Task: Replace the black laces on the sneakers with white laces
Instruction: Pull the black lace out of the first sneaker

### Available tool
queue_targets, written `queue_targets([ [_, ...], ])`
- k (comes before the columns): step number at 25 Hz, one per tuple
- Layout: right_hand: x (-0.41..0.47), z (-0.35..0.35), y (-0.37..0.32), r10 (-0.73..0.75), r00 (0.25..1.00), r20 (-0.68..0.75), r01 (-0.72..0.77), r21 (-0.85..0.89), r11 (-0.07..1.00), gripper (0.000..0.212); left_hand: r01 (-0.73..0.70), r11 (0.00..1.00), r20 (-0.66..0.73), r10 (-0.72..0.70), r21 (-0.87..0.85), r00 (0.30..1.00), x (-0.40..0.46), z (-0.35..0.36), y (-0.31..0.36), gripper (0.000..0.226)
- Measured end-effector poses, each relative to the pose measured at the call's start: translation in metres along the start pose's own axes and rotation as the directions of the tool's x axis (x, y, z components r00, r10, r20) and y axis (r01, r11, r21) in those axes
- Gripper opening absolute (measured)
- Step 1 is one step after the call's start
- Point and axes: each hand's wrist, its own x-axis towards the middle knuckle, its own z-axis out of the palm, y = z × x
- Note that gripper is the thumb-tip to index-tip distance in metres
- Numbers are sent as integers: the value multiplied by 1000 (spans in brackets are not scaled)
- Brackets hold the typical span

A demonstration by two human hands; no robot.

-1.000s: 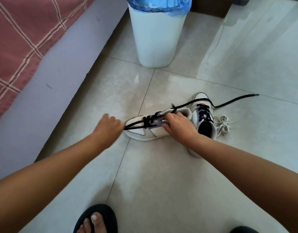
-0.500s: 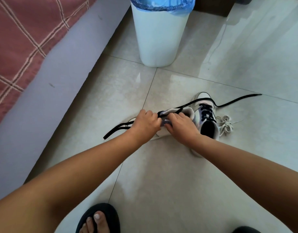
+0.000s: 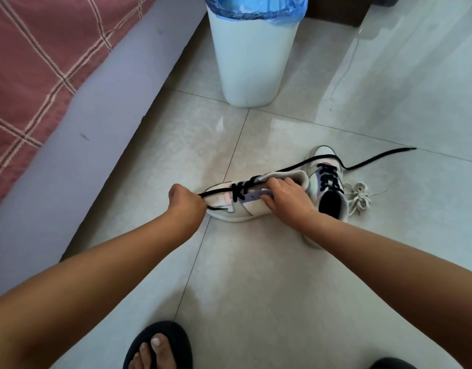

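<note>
**Black lace held taut at the near sneaker**

A sandalled foot [image 3: 160, 347] shows at the bottom edge. On the floor [image 3: 256, 275], the left hand [image 3: 187, 199] is fisted around the black lace [image 3: 218, 192]. The right hand [image 3: 285, 198] grips the near sneaker [image 3: 240, 206]. Beyond stands the second sneaker [image 3: 329, 187], white laces [image 3: 359, 194] beside it. Farthest, a bin [image 3: 252, 57].
</note>
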Motion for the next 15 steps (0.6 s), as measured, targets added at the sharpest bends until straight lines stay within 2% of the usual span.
queue_targets([
  [2, -3, -4, -5, 73, 997, 4, -74, 42, 996, 28, 11, 989, -110, -28, -147, 994, 1, -8, 1, 26],
  [4, -10, -4, -15, 196, 981, -5, -193, 169, 967, 26, 73, 955, -280, -157, -288, 947, 3, -17, 2, 28],
  [6, -18, -2, -33, 341, 937, 76, -343, 380, 859, 23, 150, 907, -435, -327, -394, 839, 3, -24, 2, 30],
  [7, -22, -4, -41, 375, 910, 178, -410, 513, 754, 22, 140, 868, -473, -387, -477, 792, 3, -24, 4, 30],
  [8, -26, -7, -47, 374, 880, 292, -471, 640, 608, 21, 90, 809, -430, -399, -581, 810, 3, -25, 6, 29],
  [9, -29, -13, -49, 354, 858, 373, -508, 724, 468, 22, 35, 727, -348, -369, -686, 862, 2, -24, 10, 30],
  [10, -31, -19, -48, 340, 862, 375, -496, 762, 416, 20, -2, 638, -265, -317, -770, 911, 1, -23, 16, 32],
  [11, -31, -22, -42, 342, 888, 308, -447, 753, 483, 17, -18, 549, -189, -257, -836, 948, -1, -21, 22, 34],
  [13, -28, -22, -18, 322, 933, 159, -356, 532, 769, 15, -33, 396, -110, -172, -918, 979, -10, -18, 34, 39],
  [15, -24, -13, 5, 261, 940, 218, -316, 279, 907, 41, -47, 422, -114, -135, -905, 984, -15, -14, 43, 39],
])
